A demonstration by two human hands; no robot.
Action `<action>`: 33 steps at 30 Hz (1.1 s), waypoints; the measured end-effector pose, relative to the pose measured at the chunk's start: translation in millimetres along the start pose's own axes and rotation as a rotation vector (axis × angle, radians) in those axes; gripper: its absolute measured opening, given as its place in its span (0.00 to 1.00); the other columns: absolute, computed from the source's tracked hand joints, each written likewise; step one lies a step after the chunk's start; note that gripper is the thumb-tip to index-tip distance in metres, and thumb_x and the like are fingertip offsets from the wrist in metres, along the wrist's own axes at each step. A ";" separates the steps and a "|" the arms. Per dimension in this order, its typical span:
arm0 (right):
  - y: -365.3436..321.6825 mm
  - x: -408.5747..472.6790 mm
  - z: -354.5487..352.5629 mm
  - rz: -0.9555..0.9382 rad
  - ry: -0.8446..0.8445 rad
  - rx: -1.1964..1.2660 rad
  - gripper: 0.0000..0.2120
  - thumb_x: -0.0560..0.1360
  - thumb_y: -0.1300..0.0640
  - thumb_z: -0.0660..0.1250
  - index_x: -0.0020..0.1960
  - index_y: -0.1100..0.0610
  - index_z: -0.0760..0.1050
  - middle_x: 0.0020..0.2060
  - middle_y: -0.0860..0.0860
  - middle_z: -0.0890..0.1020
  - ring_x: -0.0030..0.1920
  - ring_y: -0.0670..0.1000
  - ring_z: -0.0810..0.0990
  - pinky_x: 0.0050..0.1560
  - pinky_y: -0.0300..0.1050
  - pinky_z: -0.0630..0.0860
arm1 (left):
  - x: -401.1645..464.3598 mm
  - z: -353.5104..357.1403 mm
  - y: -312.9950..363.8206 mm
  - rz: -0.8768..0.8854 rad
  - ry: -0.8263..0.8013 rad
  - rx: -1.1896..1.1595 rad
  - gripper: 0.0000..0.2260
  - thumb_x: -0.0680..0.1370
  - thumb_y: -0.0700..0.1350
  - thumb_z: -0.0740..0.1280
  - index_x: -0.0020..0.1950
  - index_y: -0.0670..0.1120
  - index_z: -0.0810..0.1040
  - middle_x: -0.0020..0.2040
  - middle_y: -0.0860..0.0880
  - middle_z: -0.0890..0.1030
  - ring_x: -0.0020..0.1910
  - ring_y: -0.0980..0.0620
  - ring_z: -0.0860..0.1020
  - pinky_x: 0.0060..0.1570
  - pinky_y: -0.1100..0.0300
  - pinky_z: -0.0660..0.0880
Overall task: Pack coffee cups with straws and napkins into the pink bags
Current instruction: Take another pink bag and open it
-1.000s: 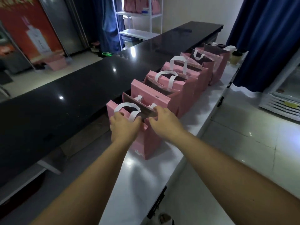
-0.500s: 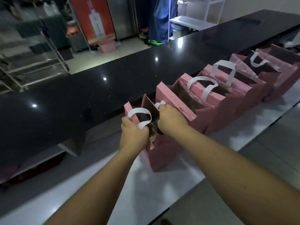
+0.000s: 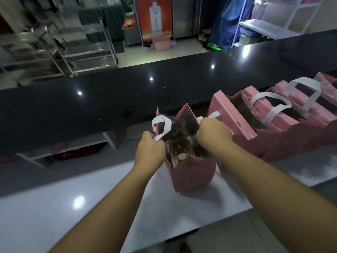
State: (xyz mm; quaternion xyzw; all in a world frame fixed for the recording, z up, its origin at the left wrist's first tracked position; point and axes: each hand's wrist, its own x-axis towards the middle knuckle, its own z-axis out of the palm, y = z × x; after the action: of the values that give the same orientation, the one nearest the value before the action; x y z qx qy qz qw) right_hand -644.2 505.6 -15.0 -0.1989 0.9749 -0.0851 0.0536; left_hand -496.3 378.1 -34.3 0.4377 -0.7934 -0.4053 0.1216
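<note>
Bag (image 3: pixel 193 172) nearest the person stands upright on the white counter (image 3: pixel 91 212), at the left end of the row. Left hand (image 3: pixel 149 149) pinches its left handle (image 3: pixel 161 127); right hand (image 3: pixel 213 135) grips the right rim, so the mouth is spread between them, long axis running near to far. Something brown shows inside, too dim to name. Both hands sit equally close, so either could probably reach in next. Other bags (image 3: pixel 269 123) line up rightward, just beside a black counter (image 3: pixel 109 99) beyond.
</note>
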 end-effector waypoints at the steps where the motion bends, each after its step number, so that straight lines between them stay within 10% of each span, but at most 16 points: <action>1: -9.9 -6.2 1.6 -0.030 0.026 0.001 0.09 0.76 0.59 0.70 0.45 0.50 0.70 0.38 0.51 0.74 0.33 0.54 0.74 0.31 0.47 0.72 | -5.3 -13.3 -7.0 -0.005 0.020 -0.017 0.05 0.83 0.48 0.63 0.50 0.50 0.69 0.44 0.48 0.77 0.37 0.52 0.75 0.28 0.60 0.67; 4: -41.3 -30.7 5.0 -0.124 0.045 0.051 0.14 0.77 0.56 0.69 0.37 0.49 0.66 0.32 0.46 0.73 0.29 0.49 0.72 0.26 0.40 0.60 | -21.1 -53.1 -28.8 -0.031 0.083 -0.087 0.05 0.83 0.46 0.62 0.48 0.49 0.69 0.44 0.48 0.77 0.37 0.51 0.73 0.30 0.58 0.67; 12: -195.8 -154.3 26.7 -0.466 -0.008 0.123 0.04 0.76 0.53 0.62 0.43 0.45 0.71 0.31 0.44 0.75 0.32 0.51 0.78 0.33 0.46 0.78 | -91.3 -194.6 -150.8 -0.139 0.297 -0.266 0.06 0.83 0.50 0.64 0.48 0.50 0.71 0.44 0.48 0.79 0.39 0.52 0.76 0.31 0.60 0.69; 28: -464.4 -428.8 96.8 -1.050 -0.250 0.121 0.09 0.69 0.49 0.57 0.34 0.51 0.72 0.31 0.48 0.77 0.30 0.51 0.76 0.27 0.40 0.65 | -294.1 -422.6 -390.7 -0.459 0.856 -0.378 0.08 0.81 0.52 0.64 0.46 0.50 0.72 0.42 0.48 0.79 0.37 0.50 0.75 0.33 0.56 0.69; 33: -536.4 -501.2 117.8 -1.265 -0.317 0.072 0.08 0.73 0.49 0.64 0.40 0.52 0.78 0.34 0.49 0.81 0.33 0.54 0.80 0.36 0.48 0.82 | -343.4 -463.6 -442.0 -0.603 1.055 -0.388 0.11 0.83 0.56 0.64 0.46 0.51 0.74 0.41 0.49 0.79 0.36 0.53 0.75 0.30 0.60 0.68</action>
State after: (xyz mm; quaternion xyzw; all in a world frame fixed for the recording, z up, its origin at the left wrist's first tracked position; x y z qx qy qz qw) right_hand 33.8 201.4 5.3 -0.7425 0.6464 -0.1024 0.1427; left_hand 222.6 274.2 -12.5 0.7526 -0.3809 -0.2880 0.4534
